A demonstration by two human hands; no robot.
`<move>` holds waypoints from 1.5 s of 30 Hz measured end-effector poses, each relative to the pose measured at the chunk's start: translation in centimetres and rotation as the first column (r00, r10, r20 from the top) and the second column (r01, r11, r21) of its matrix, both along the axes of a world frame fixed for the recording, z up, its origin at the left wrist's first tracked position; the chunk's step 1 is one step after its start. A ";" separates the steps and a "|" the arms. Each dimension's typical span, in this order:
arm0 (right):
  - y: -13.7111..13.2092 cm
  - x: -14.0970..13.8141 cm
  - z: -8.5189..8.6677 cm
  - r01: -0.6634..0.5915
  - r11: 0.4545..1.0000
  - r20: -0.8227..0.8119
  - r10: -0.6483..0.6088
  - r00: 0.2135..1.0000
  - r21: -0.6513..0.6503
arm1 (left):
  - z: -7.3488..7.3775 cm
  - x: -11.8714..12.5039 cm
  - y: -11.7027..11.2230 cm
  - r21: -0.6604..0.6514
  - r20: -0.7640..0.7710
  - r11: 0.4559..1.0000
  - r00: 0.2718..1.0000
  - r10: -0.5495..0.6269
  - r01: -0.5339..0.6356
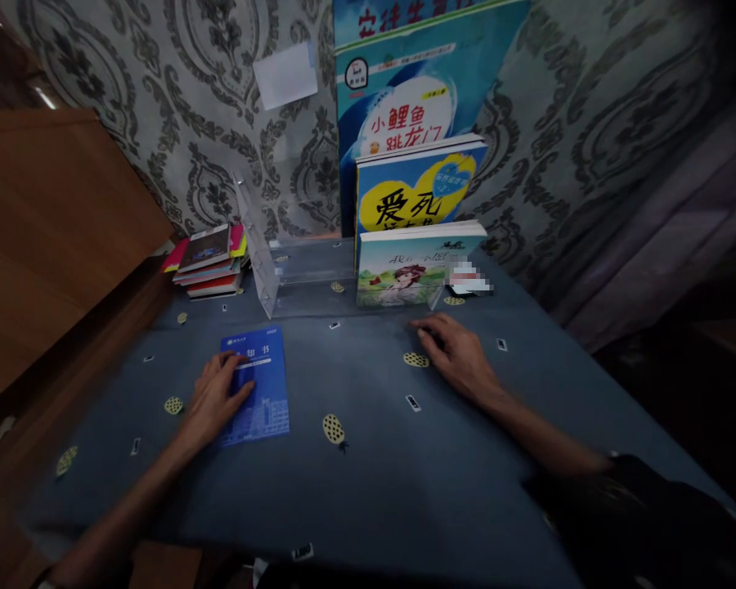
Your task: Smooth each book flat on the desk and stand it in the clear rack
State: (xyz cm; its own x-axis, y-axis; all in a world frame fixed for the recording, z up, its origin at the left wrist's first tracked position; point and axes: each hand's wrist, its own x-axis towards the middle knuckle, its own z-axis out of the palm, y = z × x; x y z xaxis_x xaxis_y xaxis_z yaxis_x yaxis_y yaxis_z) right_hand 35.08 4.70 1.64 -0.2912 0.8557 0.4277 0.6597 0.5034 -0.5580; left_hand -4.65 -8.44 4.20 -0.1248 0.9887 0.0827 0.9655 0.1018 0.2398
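My left hand (221,388) rests on a blue booklet (270,401) that lies flat on the table, its fingers apart over the cover's left side. My right hand (457,352) is at the table surface with its fingers loosely extended and nothing visible in them. Just beyond it, several books stand upright in a clear acrylic book rack (261,262). The front one is a green picture book (398,274). Behind that rise a blue and yellow book (420,184) and a tall teal book (405,90).
A stack of small books and papers (212,262) sits at the back left. The grey tablecloth (380,491) has pineapple prints. Patterned wallpaper (208,98) with a white paper (286,75) backs the table. A brown wooden cabinet (42,237) is at the left, a curtain (650,237) at the right.
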 end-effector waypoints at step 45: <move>-5.3 -4.2 -0.3 -0.422 0.899 0.409 0.342 0.846 0.120 | -0.7 14.6 3.0 -0.090 -0.336 0.931 0.869 -0.362 0.353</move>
